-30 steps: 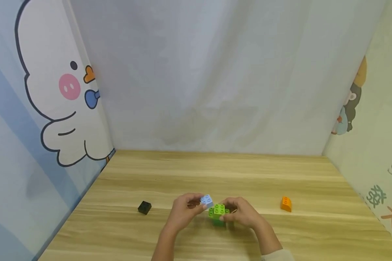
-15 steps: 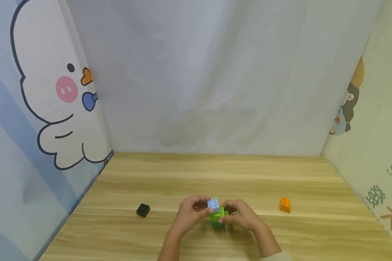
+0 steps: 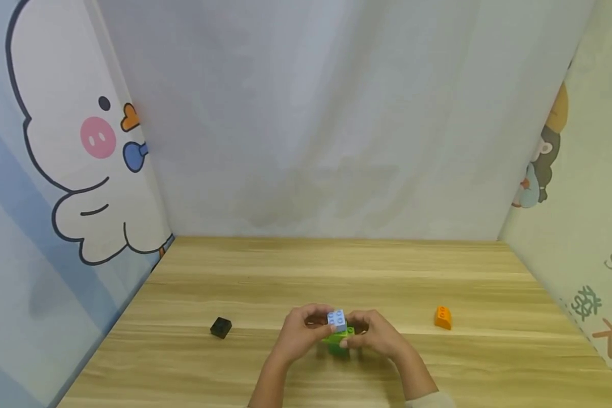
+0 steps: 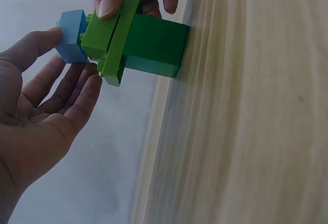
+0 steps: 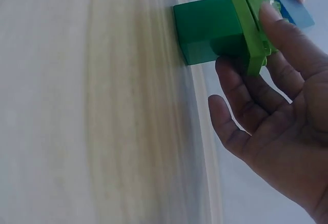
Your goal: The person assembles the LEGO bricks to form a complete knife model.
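My left hand [image 3: 298, 334] pinches a light blue building brick [image 3: 336, 321] between thumb and fingers. The brick sits slightly tilted at the top of a stack, and some studs show beneath it in the left wrist view. Below it come a lime green brick [image 4: 100, 37], a wider flat lime green piece [image 4: 123, 44] and a dark green block [image 4: 156, 44] at the bottom. My right hand [image 3: 379, 337] grips the lime green brick, thumb on the near side. The dark green block appears to stand on the table; in the head view the hands partly cover the stack.
On the wooden table [image 3: 265, 272], a black brick [image 3: 221, 327] lies to the left of the hands. An orange brick [image 3: 442, 318] with a curved side lies to the right. A pale curtain [image 3: 326, 113] hangs behind the table, with printed cloths on both sides.
My left hand has moved right, bringing the light blue brick from beside the stack to over the lime green brick. My right hand keeps its hold on the stack. The view has shifted slightly.
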### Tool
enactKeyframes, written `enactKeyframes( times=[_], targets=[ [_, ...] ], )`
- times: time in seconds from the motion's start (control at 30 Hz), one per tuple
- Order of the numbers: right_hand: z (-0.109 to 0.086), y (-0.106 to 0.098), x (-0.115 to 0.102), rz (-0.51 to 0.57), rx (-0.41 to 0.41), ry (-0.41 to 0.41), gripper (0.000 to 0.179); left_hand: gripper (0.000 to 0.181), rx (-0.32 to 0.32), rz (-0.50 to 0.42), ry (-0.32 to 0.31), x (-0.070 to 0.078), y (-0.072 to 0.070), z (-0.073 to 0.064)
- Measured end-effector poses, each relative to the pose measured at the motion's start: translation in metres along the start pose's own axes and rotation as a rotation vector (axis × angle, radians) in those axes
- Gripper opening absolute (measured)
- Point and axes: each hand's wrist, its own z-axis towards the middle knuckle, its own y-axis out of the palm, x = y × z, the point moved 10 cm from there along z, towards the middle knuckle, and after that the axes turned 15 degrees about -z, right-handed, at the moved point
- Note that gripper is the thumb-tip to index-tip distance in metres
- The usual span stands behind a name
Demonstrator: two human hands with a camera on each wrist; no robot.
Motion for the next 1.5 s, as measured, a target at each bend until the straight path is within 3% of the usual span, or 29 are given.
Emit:
enactKeyframes(
  times=[0.23, 0.5, 0.73, 0.9, 1.13, 1.33, 1.5],
  targets=[
    [0.0, -0.001, 0.005, 0.018, 0.015, -0.005, 0.038, 0.029, -0.021, 0.007, 0.006, 0.001, 0.001, 0.0],
    [-0.003, 0.0, 0.009, 0.063, -0.005, 0.02, 0.03, 0.029, -0.056, 0.023, 0.011, 0.003, 0.006, 0.0],
    [-0.003, -0.001, 0.011, 0.014, -0.002, 0.026, 0.027, 0.03, -0.069, 0.022, -0.011, 0.004, 0.009, -0.002],
    [-0.002, -0.003, 0.011, -0.042, 0.002, 0.028, 0.025, 0.033, -0.063, 0.032, -0.003, -0.008, 0.006, 0.004],
    [-0.004, -0.004, 0.013, -0.039, 0.001, 0.044, 0.026, 0.032, -0.045, 0.038, 0.001, -0.031, 0.002, 0.012],
    [-0.004, -0.005, 0.014, -0.054, 0.004, 0.041, 0.026, 0.031, -0.028, 0.031, 0.006, -0.033, 0.002, 0.013],
    [-0.002, -0.006, 0.012, -0.083, 0.008, 0.029, 0.026, 0.03, -0.018, 0.078, 0.017, -0.03, 0.0, 0.014]
  ],
)
